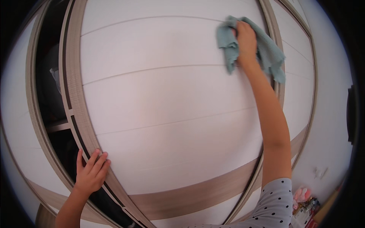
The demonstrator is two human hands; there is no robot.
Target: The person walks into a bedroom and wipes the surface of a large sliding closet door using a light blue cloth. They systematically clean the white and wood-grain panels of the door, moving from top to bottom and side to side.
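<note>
A wide white sliding wardrobe door (171, 98) with thin horizontal grooves and a wood-tone frame fills the middle of the head view. My right hand (246, 41) is up at the door's upper right, closed round a blue-green cloth (270, 53). Folds of the cloth hang down on both sides of the hand, slightly blurred, and lie against the door. Low on the left, my left hand (92, 173) rests with fingers spread on the door's wood-tone edge strip (91, 129). It holds nothing.
Left of the door, a dark gap (51, 91) shows the wardrobe's inside, with a shelf edge (57, 125) and something pale. Another white panel (298, 76) stands to the right, beside a pale wall (330, 95). Pink and mixed small items (302, 195) lie at the lower right.
</note>
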